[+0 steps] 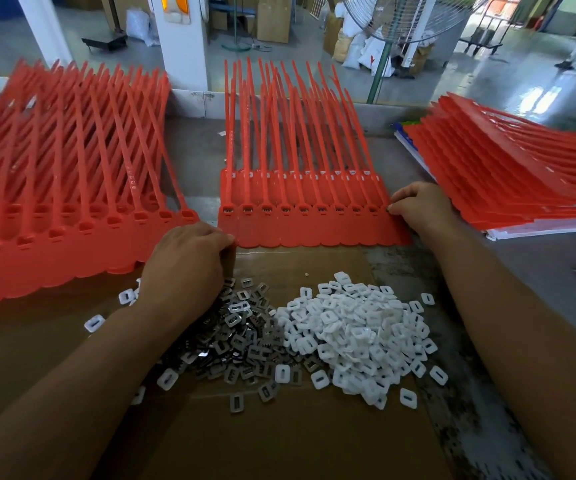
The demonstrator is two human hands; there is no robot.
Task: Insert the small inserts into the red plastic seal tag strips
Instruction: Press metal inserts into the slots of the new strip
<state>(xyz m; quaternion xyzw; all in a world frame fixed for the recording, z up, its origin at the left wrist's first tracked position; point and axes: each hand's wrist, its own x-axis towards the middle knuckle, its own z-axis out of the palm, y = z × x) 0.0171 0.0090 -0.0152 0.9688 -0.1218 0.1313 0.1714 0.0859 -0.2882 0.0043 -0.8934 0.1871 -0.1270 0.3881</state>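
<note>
Nearest the camera, a brown cardboard sheet (297, 441) is laid on the grey table (539, 271), and both bare forearms are stretched across it. Two heaps of small inserts are piled on the cardboard, touching each other: grey metal inserts (241, 344) on the left and white plastic inserts (359, 337) on the right, with a few loose pieces scattered around them. Just past the metal heap the left hand (186, 268) is held knuckles up, with the fingers curled under. Their tips are set against the near left corner of the middle red strip (314, 228). Whether anything is gripped there cannot be told, since the fingertips are hidden. The middle red strip, a row of joined seal tags, is laid flat at the far edge of the cardboard, with the broad ends toward the person and the thin tails pointing away. Its right edge is pinched by the curled fingers of the right hand (421, 206). A left stack of red strips (54, 202) is spread beside the left hand, and a right stack of red strips (508, 174) is set on white papers (539, 230) beyond the right hand. Farther off, a white pillar (182, 43) and a standing fan (404, 19) are seen on the workshop floor.
</note>
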